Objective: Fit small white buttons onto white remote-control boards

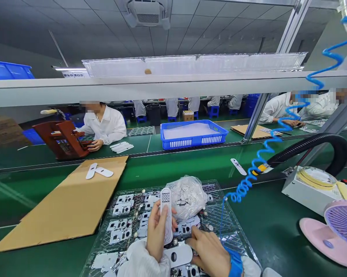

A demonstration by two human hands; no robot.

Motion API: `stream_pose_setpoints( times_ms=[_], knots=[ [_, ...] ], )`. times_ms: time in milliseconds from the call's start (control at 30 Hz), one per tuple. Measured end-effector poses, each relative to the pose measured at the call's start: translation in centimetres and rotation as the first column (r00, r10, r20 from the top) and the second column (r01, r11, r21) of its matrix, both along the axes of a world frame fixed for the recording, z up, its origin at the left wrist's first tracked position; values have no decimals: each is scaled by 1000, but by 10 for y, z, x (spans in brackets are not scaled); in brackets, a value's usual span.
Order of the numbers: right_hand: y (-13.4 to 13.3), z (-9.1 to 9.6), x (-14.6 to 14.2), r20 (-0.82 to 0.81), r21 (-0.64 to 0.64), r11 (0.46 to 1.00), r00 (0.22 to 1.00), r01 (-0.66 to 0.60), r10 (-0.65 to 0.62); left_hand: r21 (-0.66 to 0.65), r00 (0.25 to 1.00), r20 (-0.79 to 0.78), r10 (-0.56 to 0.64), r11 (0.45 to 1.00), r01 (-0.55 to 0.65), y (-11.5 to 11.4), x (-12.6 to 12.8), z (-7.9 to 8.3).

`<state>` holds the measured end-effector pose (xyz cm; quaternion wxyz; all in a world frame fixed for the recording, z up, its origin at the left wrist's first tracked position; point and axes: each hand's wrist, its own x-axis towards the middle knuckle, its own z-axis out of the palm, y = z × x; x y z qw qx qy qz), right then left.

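My left hand (pixel 158 227) is closed around a slim white plastic cover (pixel 166 215), held upright, with a digit-display pattern near its top. My right hand (pixel 209 250) is lower right, fingers curled at the end of a second white rounded cover (pixel 179 256) with a dark round hole; its fingertips are partly hidden. Both hands are over a clear plastic tray (pixel 233 227) holding rows of small circuit-board assemblies (pixel 119 231). A clear bag (pixel 189 196) of small whitish parts rests on the tray, just behind the cover in my left hand.
Cardboard (pixel 66 207) with two white covers (pixel 99 171) lies left. Another cover (pixel 238 166) is on the green belt. A blue coiled cord (pixel 265 150) hangs right, near a black hose (pixel 309 144) and pink fan (pixel 329 242). Beyond are a blue basket (pixel 193 140) and a co-worker (pixel 106 123).
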<state>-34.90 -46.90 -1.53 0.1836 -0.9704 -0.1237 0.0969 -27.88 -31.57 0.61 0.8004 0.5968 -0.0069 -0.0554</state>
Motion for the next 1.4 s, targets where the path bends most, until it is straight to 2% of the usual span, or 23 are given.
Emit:
stream_pose_setpoints(
  times_ms=[133,200,267,333,400,433,500,633,700,767,800,833,867,933,1000,1067,1133,1200,1267,1333,1400],
  knots=[
    [-1,0,-3,21,113,994,1000,-15,13,5,1000,7,12,1000,-13,1,-1,0],
    [-12,2,-4,23,195,981,1000,-12,8,11,1000,12,28,1000,-28,2,-1,0],
    [-29,6,-4,7,298,953,999,45,-49,14,999,17,40,999,-40,4,0,0],
    [-47,10,-2,-29,416,902,993,119,-117,18,999,23,41,999,-42,4,0,1],
    [-63,14,2,-115,569,800,981,192,-154,25,999,26,32,999,-32,4,0,1],
    [-70,16,4,-174,655,720,973,229,-151,30,999,24,23,999,-24,4,-1,1],
    [-80,19,8,-276,797,527,954,295,-116,42,1000,12,-4,999,3,3,-1,1],
    [-86,18,12,-338,917,177,932,358,-133,68,998,-15,-58,996,59,1,-2,-1],
    [-89,14,14,-389,921,-61,910,384,-143,73,997,-24,-68,995,69,0,-2,-1],
    [-92,11,16,-434,864,-314,899,393,-68,69,997,-31,-77,994,79,-1,-3,0],
    [-93,9,17,-433,819,-419,901,392,-5,64,996,-37,-76,995,78,-1,-4,1],
    [-94,8,17,-419,774,-499,906,390,59,58,997,-43,-66,996,69,-1,-4,2],
    [-95,7,18,-399,736,-554,910,389,108,53,997,-50,-54,997,56,-2,-5,3],
    [-97,4,21,-382,701,-593,911,396,157,48,998,-59,-26,998,29,-3,-5,5],
    [-101,-1,29,-428,719,-555,896,418,120,46,998,-63,-23,999,26,-4,-5,7],
    [-114,-9,42,-507,758,-488,861,432,-26,44,997,-68,-27,999,30,-5,-4,7],
    [-136,-18,61,-554,783,-463,805,416,-212,35,997,-74,-25,999,27,-6,-4,7],
    [-164,-26,80,-570,778,-500,761,379,-310,25,997,-79,-23,999,25,-8,-4,7],
    [-193,-30,97,-577,768,-542,736,342,-354,22,996,-86,-26,999,28,-9,-4,7],
    [-213,-29,108,-574,760,-565,740,321,-351,28,995,-95,-27,999,30,-10,-5,7],
    [-222,-24,114,-560,756,-574,765,314,-319,38,995,-98,-38,998,42,-10,-5,6]
  ],
)
